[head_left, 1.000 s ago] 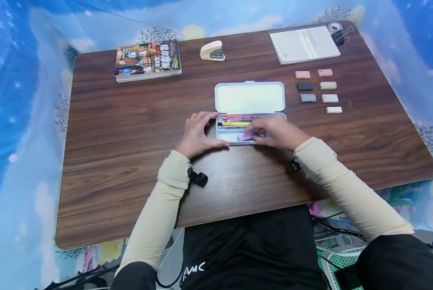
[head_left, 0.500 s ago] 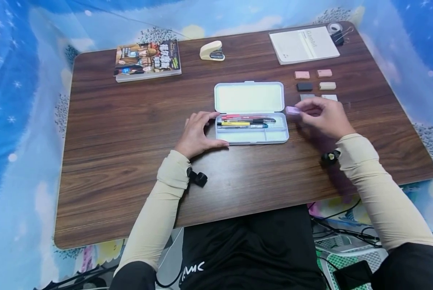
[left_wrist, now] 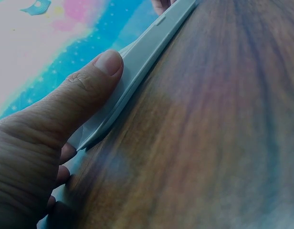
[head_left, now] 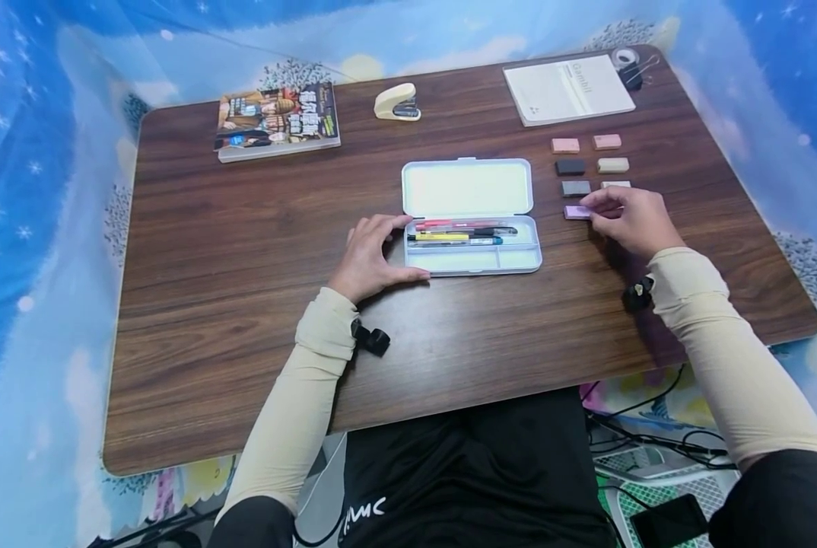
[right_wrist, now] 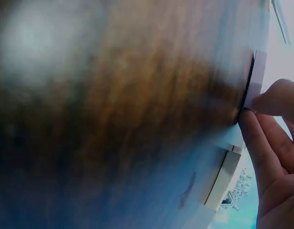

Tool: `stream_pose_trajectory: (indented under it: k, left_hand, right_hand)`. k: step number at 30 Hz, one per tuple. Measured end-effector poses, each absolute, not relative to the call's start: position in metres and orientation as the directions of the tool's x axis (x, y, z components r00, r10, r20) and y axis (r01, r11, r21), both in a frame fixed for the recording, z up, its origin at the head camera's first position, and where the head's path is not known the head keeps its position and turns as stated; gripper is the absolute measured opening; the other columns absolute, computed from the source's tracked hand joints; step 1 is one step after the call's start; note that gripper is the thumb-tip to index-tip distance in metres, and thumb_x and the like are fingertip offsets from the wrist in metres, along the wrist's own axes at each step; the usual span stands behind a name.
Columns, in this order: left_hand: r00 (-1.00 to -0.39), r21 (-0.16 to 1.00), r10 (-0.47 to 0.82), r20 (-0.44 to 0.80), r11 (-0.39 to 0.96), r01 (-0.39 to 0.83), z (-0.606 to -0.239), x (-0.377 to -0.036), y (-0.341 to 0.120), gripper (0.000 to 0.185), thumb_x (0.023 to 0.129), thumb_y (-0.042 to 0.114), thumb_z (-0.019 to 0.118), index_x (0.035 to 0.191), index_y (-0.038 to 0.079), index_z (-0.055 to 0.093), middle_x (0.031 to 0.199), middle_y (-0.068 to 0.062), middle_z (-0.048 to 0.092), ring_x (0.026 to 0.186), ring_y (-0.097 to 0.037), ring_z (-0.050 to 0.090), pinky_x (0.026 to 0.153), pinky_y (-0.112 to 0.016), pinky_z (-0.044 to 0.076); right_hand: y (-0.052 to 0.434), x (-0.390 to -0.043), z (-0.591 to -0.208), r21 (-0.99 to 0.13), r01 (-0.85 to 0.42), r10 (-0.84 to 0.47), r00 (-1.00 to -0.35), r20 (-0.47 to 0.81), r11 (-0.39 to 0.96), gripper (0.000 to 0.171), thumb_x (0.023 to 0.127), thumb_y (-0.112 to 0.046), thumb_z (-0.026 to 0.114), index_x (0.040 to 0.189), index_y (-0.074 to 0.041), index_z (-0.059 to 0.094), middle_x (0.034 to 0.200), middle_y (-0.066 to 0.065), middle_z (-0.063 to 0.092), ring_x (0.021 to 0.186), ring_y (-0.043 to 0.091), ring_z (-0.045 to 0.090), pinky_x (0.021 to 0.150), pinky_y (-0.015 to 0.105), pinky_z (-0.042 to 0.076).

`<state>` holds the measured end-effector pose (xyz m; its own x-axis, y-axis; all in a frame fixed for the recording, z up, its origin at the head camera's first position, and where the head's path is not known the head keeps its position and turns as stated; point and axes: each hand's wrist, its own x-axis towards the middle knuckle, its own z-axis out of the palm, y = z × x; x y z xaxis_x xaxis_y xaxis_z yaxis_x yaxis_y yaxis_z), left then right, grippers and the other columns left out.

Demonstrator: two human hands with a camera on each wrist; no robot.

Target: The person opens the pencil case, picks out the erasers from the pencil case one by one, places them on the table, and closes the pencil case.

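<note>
An open white pencil case (head_left: 519, 260) lies on the table, with several pens (head_left: 459, 237) in its rear compartment. My left hand (head_left: 370, 257) grips the case's left end, thumb along the front edge and fingers at the back corner; the left wrist view shows the thumb (left_wrist: 92, 86) against its side. To the right of the case, my right hand (head_left: 631, 217) pinches a lavender eraser (head_left: 576, 213) by its right end, just in front of a grey eraser (head_left: 576, 189). In the right wrist view the eraser (right_wrist: 256, 78) is close to the tabletop. A white eraser (head_left: 615, 184) is partly hidden behind this hand.
Beyond the right hand are pink erasers (head_left: 565, 145), a black one (head_left: 570, 167) and a cream one (head_left: 612, 165). Along the back stand a book (head_left: 278, 122), a stapler (head_left: 398, 103), a notebook (head_left: 566, 90), a tape roll (head_left: 624, 57) and a binder clip (head_left: 631, 74).
My right hand has carried the lavender eraser out of the pencil case, rightward to the spot in front of the grey eraser. The left hand has stayed on the case.
</note>
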<state>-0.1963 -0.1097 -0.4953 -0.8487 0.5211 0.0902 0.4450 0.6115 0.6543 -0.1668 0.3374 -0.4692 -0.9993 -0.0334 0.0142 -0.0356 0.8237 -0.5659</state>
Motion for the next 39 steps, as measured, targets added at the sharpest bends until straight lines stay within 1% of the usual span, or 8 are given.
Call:
stream_pose_trajectory:
  k: [2, 4, 8, 11, 19, 26, 34, 39]
  left_hand:
    - [-0.850, 0.653, 0.520, 0.092, 0.613, 0.445, -0.494, -0.197, -0.111, 0.100, 0.072, 0.047, 0.098, 0.154, 0.011, 0.053, 0.145, -0.013, 0.058, 0.126, -0.031, 0.048, 0.108, -0.049, 0.034]
    - [-0.851, 0.652, 0.517, 0.095, 0.614, 0.446, -0.493, -0.197, -0.112, 0.100, 0.072, 0.047, 0.098, 0.154, 0.011, 0.053, 0.144, -0.013, 0.058, 0.125, -0.031, 0.048, 0.107, -0.049, 0.034]
    - [-0.854, 0.648, 0.510, 0.101, 0.618, 0.445, -0.491, -0.198, -0.115, 0.100, 0.072, 0.048, 0.098, 0.153, 0.011, 0.054, 0.141, -0.012, 0.059, 0.122, -0.030, 0.048, 0.106, -0.049, 0.034]
    - [-0.857, 0.646, 0.504, 0.106, 0.620, 0.445, -0.491, -0.199, -0.117, 0.100, 0.072, 0.049, 0.097, 0.153, 0.011, 0.054, 0.140, -0.012, 0.059, 0.122, -0.030, 0.048, 0.105, -0.048, 0.034]
    - [-0.859, 0.648, 0.502, 0.100, 0.623, 0.439, -0.492, -0.198, -0.120, 0.100, 0.071, 0.048, 0.098, 0.152, 0.011, 0.054, 0.143, -0.012, 0.059, 0.126, -0.031, 0.049, 0.108, -0.050, 0.034]
    - [-0.861, 0.651, 0.499, 0.101, 0.621, 0.436, -0.492, -0.198, -0.120, 0.100, 0.070, 0.048, 0.098, 0.152, 0.010, 0.055, 0.143, -0.012, 0.059, 0.124, -0.031, 0.049, 0.107, -0.049, 0.034]
    - [-0.859, 0.656, 0.502, 0.099, 0.616, 0.436, -0.493, -0.196, -0.117, 0.100, 0.070, 0.049, 0.099, 0.151, 0.011, 0.055, 0.144, -0.011, 0.059, 0.125, -0.031, 0.049, 0.106, -0.049, 0.035]
    - [-0.853, 0.660, 0.513, 0.095, 0.610, 0.440, -0.494, -0.194, -0.111, 0.100, 0.070, 0.050, 0.098, 0.152, 0.011, 0.055, 0.143, -0.012, 0.059, 0.126, -0.031, 0.049, 0.106, -0.048, 0.034]
  right_hand:
    - [0.336, -0.169, -0.467, -0.555, -0.023, -0.026, -1.000, 0.003, 0.832, 0.024, 0.096, -0.002, 0.071, 0.120, -0.003, 0.076, 0.114, 0.022, 0.075, 0.095, 0.019, 0.069, 0.074, 0.006, 0.041]
    - [0.334, -0.172, -0.465, -0.554, -0.013, -0.019, -1.000, -0.004, 0.832, 0.024, 0.097, -0.003, 0.072, 0.121, -0.003, 0.076, 0.114, 0.022, 0.075, 0.094, 0.015, 0.068, 0.074, 0.007, 0.041]
    - [0.332, -0.177, -0.462, -0.565, -0.007, -0.015, -1.000, -0.009, 0.825, 0.024, 0.098, -0.006, 0.073, 0.122, -0.004, 0.076, 0.115, 0.022, 0.075, 0.085, -0.006, 0.059, 0.073, 0.007, 0.041]
    - [0.330, -0.179, -0.461, -0.566, -0.008, -0.019, -1.000, -0.014, 0.825, 0.025, 0.099, -0.007, 0.073, 0.124, -0.004, 0.076, 0.116, 0.022, 0.075, 0.083, -0.012, 0.055, 0.073, 0.007, 0.041]
    - [0.326, -0.179, -0.460, -0.564, -0.015, -0.031, -0.999, -0.018, 0.826, 0.027, 0.099, -0.006, 0.073, 0.125, -0.002, 0.075, 0.117, 0.023, 0.075, 0.092, 0.006, 0.066, 0.073, 0.006, 0.040]
    - [0.316, -0.183, -0.452, -0.583, -0.061, -0.024, -0.997, 0.071, 0.810, 0.028, 0.098, -0.010, 0.073, 0.125, -0.003, 0.075, 0.114, 0.022, 0.076, 0.081, -0.017, 0.053, 0.076, 0.008, 0.040]
    - [0.283, -0.211, -0.446, -0.612, -0.095, -0.065, -0.995, 0.070, 0.785, 0.030, 0.102, -0.014, 0.067, 0.130, -0.003, 0.073, 0.124, 0.019, 0.074, 0.090, -0.001, 0.061, 0.079, 0.013, 0.042]
    - [0.270, -0.222, -0.443, -0.625, -0.087, -0.070, -0.996, 0.052, 0.776, 0.032, 0.102, -0.013, 0.064, 0.131, -0.002, 0.072, 0.125, 0.018, 0.074, 0.100, 0.016, 0.066, 0.082, 0.015, 0.043]
